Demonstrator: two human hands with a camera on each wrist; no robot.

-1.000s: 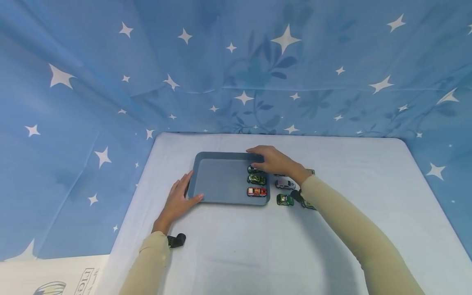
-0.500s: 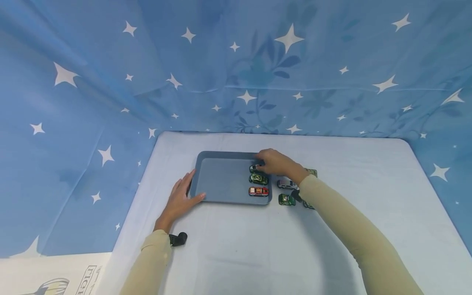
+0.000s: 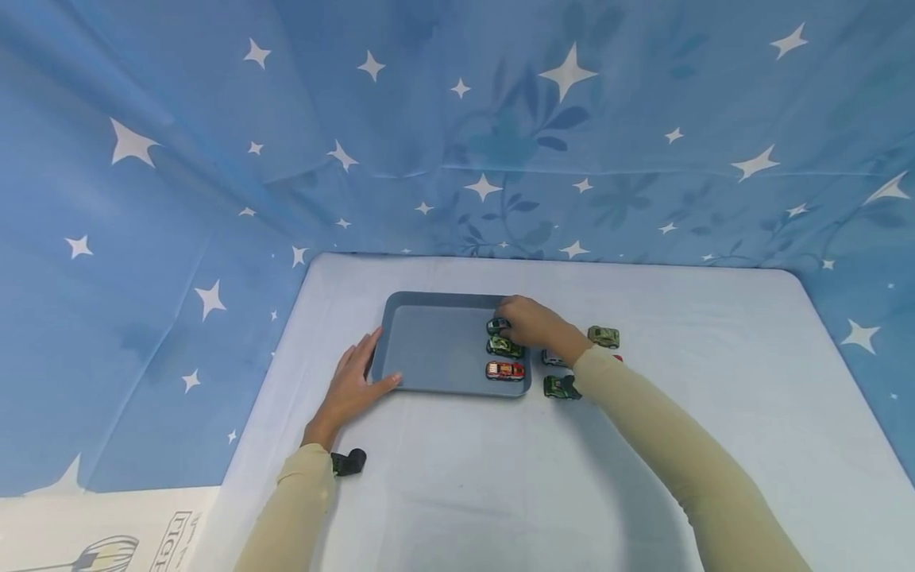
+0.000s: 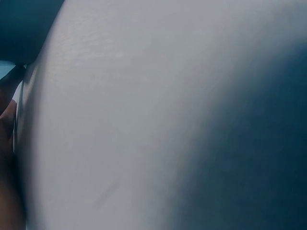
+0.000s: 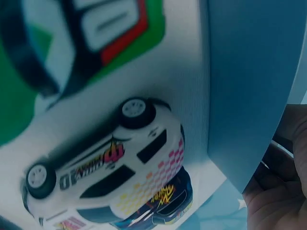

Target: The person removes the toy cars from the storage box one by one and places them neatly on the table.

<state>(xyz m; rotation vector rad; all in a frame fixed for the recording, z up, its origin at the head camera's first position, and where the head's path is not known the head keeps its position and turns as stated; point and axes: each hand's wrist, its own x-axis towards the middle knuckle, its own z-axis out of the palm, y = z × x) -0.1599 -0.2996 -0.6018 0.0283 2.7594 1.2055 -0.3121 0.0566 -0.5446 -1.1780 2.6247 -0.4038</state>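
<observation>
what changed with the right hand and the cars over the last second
The right hand drew back from the tray's far rim and curled over the rearmost toy car in the tray; a camouflage car behind the wrist came into view. The left hand kept resting flat on the tray's near left corner, and the green car and red car stayed put.
</observation>
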